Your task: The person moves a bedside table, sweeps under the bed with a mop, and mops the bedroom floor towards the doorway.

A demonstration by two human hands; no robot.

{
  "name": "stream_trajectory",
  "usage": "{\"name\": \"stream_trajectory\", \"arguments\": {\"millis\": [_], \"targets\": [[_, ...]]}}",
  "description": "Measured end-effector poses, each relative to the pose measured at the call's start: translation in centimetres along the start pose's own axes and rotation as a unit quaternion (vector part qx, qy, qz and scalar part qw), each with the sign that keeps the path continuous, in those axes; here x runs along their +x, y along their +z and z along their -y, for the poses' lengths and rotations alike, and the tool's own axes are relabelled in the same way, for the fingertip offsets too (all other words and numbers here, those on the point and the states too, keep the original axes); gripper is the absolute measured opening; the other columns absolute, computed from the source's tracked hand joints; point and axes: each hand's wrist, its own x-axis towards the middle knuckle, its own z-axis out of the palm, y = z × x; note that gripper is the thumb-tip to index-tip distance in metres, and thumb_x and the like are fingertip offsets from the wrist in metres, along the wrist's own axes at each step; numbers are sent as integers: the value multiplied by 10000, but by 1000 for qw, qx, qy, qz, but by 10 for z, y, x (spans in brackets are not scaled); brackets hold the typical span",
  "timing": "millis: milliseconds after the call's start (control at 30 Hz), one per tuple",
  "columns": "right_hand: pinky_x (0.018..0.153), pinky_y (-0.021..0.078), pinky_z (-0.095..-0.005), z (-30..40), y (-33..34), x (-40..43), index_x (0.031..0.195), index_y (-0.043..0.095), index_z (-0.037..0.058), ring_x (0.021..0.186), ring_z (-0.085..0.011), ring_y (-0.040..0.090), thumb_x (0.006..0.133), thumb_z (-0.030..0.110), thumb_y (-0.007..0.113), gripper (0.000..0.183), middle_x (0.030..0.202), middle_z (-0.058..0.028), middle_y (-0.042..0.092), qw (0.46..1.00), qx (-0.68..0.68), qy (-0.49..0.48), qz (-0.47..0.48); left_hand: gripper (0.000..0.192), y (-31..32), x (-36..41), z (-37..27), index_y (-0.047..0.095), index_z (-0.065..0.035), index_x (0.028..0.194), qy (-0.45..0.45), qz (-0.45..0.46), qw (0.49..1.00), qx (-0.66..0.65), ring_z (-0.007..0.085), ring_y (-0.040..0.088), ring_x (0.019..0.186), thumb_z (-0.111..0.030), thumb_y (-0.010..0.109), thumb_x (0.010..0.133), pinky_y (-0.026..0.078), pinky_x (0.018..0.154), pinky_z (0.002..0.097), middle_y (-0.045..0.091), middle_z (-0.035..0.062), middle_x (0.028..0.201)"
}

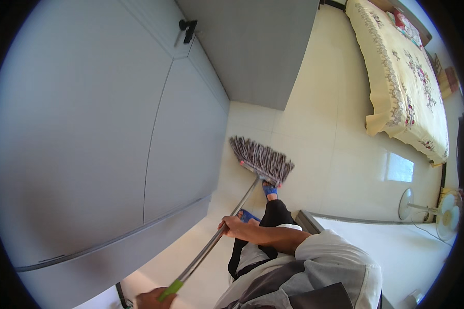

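A flat string mop spans the middle of the view, its metal pole (205,253) slanting from lower left up to the head. My right hand (230,226) is wrapped around the pole partway down. At the bottom edge, my left hand (154,299) grips the green handle end (171,290); part of this hand is cut off by the frame. The grey-brown yarn mop head (262,160) rests on the pale tiled floor (313,154), fanned out away from me. Its near edge lies right at the toe of my blue slipper (270,189).
Tall grey panels (100,135) with a black door handle (188,31) rise on the left. Beyond the mop head stands another grey panel (255,46). A bed with a floral cover (406,77) is at upper right. Near a wall end (307,221) stands a fan (446,216).
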Motion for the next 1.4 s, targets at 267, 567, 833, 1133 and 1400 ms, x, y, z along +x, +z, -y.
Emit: {"name": "stream_trajectory", "arguments": {"millis": [267,567,833,1133,1400], "targets": [[609,497,-401,67,61,-121,729,404,-1,588,-250,504,823,53,393,109,636,-123,452,994,72,2,83,214,-88,51,4,621,18,845,-196,34,955,-220,94,445,489,-174,582,759,377,450,222,544,45,575],[564,444,-380,211,27,-152,639,427,40,548,-241,470,791,128,439,176,578,-100,454,970,147,-193,-3,202,-34,172,-53,614,5,852,-16,48,959,-279,68,454,506,-169,585,754,377,477,226,503,8,549],[380,336,-205,413,-78,-190,595,341,108,385,-101,316,812,128,420,233,498,8,357,871,354,-271,208,319,-22,350,-145,541,-24,1043,151,-5,882,-447,127,517,679,-208,584,787,418,645,259,547,54,736],[420,442,-198,431,-143,-302,671,366,26,442,-97,444,793,105,426,157,565,-18,434,836,418,-218,283,459,-140,560,-199,435,-23,1111,39,-431,901,18,284,535,894,-220,592,728,428,746,412,533,170,953],[440,473,-207,459,-163,-334,781,386,-47,481,-123,484,765,99,444,158,646,-72,460,846,417,-197,267,340,-148,596,-206,558,-64,897,-128,-331,933,-66,304,588,814,-380,498,787,466,665,414,607,130,857]]}}
